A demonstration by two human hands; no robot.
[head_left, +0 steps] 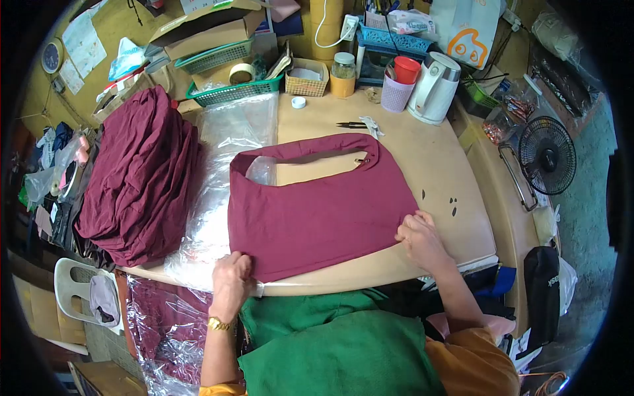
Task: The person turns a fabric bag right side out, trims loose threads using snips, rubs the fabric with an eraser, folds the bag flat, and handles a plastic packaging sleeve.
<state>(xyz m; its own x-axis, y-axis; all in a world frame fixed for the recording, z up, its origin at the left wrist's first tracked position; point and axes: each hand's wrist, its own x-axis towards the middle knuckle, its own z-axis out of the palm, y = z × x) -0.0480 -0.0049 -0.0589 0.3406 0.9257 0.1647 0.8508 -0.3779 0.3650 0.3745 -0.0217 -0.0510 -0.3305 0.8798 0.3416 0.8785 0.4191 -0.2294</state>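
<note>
A maroon fabric bag point(317, 211) lies flat on the tan table, its wide strap looped toward the far side. My left hand point(234, 274) pinches the bag's near left corner, the fingers closed on the cloth. At the bag's right edge, my right hand point(417, 231) is also closed on the fabric. A small metal clasp point(361, 162) shows inside the strap opening. Clear plastic sheets point(214, 185) lie beside and partly under the bag on the left. Farther left is a tall heap of maroon cloth point(142, 178).
Black snips point(351, 125) lie behind the bag. Along the back stand a green basket point(234, 91), a jar point(343, 74), a purple cup point(396, 92) and a white kettle point(434, 88). A black fan point(547, 155) is at the right. Plastic-wrapped maroon items point(165, 330) sit below the table edge.
</note>
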